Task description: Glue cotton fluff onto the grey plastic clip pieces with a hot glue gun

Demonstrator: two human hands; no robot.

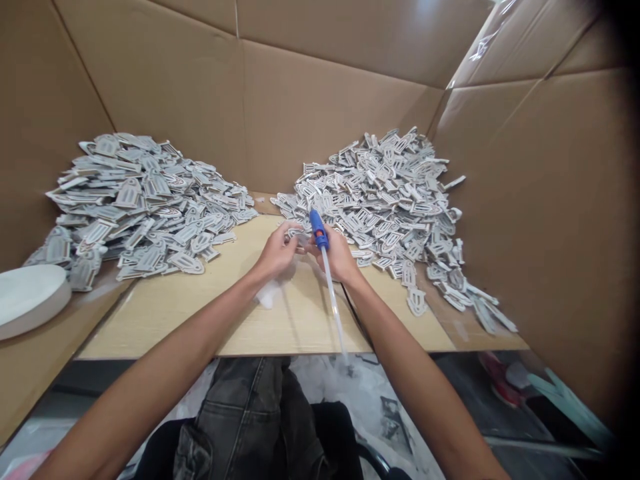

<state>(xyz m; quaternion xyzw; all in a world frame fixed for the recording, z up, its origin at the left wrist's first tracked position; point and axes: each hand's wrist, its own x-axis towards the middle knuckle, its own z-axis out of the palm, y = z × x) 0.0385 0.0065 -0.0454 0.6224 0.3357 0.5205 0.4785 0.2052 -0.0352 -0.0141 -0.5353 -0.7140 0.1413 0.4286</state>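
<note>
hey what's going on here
A person sits at a wooden board with cardboard walls around it. Their right hand holds a blue glue gun, a long glue stick trailing from its back end. The left hand is close by, apparently holding a small grey piece, though blur hides the detail. Similar slotted pieces lie in two big heaps, one on the left and one on the right.

Cardbd walls, 3 sides of us
We've a wht round dish far L, red shoe low R.
</note>
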